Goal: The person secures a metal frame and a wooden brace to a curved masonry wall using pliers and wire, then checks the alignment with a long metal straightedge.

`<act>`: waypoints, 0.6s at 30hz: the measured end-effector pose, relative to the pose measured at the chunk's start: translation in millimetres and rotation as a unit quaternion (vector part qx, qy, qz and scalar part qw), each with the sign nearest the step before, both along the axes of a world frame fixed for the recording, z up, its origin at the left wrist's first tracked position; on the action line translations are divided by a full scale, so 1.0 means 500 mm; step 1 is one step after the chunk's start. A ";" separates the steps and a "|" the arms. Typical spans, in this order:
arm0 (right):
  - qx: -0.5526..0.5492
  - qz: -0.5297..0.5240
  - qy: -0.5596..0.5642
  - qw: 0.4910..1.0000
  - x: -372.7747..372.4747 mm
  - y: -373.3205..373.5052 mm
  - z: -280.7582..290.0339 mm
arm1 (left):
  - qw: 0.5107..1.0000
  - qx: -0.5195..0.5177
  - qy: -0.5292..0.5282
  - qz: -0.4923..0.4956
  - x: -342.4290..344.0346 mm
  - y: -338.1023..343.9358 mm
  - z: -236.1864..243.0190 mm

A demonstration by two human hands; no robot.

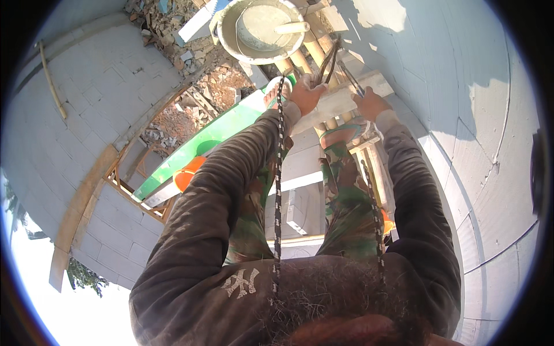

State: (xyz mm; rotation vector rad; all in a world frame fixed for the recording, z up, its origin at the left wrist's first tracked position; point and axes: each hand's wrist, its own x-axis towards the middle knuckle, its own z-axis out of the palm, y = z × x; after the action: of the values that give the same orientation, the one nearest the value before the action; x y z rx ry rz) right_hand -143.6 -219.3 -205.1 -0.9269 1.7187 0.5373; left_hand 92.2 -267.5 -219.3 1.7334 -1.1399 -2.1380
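My left hand [307, 96] is closed around a bundle of thin dark strands [330, 62], which look like tie wire and fan out away from me. To its right, my right hand [372, 105] grips a slim metal tool [352, 79] with a bit of blue at the handle. It looks like pliers or pincers, but its jaws are too small to make out. Both hands are over a pale wooden board [340, 105] laid across bamboo poles [314, 49]. Beyond my left hand stands a round basin [224, 36] of grey mortar, with a pale handle [292, 27] across its rim.
My sandalled feet [340, 135] stand on the bamboo platform. A grey block wall [485, 173] rises close on the right. Down to the left are a green sheet [196, 158], an orange bucket [187, 173] and rubble [190, 109]. A black-and-white cord [279, 167] hangs before me.
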 end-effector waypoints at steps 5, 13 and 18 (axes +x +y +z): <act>-0.240 -0.267 -0.084 0.929 0.004 0.188 0.240 | 0.987 0.081 0.139 -0.014 -0.065 0.004 0.070; -0.374 -0.598 -0.271 0.655 -0.002 0.158 0.676 | 0.938 0.212 0.274 0.004 -0.158 -0.027 0.565; -0.401 -0.575 -0.152 0.697 -0.002 0.099 0.955 | 0.930 0.166 0.323 -0.049 -0.203 -0.002 0.812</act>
State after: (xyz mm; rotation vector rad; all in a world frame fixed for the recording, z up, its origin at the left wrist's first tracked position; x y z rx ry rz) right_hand -144.5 -169.9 272.6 -0.2557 1.8135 -1.2239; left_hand -9.3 -268.6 186.7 0.9132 -0.7200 -2.7728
